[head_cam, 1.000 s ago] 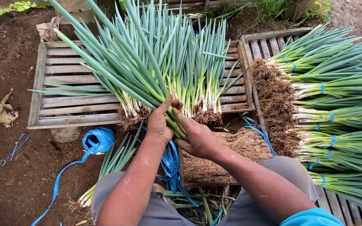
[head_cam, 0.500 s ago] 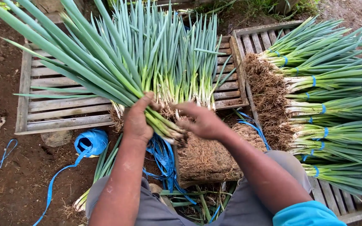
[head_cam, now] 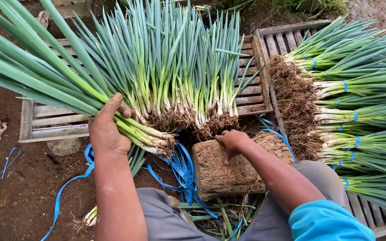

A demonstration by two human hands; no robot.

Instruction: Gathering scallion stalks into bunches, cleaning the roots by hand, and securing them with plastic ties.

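My left hand [head_cam: 106,126] grips a thick bunch of green onions [head_cam: 45,80] near its rooted end, with the long leaves pointing up and to the left. My right hand [head_cam: 231,140] rests with its fingers curled on a brown wooden block [head_cam: 228,172] in front of my knees; I cannot see anything in it. Loose green onions [head_cam: 179,76] lie in a row on a wooden pallet [head_cam: 59,125], roots toward me. Blue plastic strings [head_cam: 182,167] lie between my hands.
On a second pallet [head_cam: 287,38] at the right lie several bundles of green onions [head_cam: 362,102] tied with blue string, roots to the left. The ground around is bare soil [head_cam: 18,196]. A few onions [head_cam: 90,216] and trimmings lie by my left knee.
My left hand has drawn the bunch left and lifted it closer. My right hand has let go of the bunch and dropped onto the wooden block.
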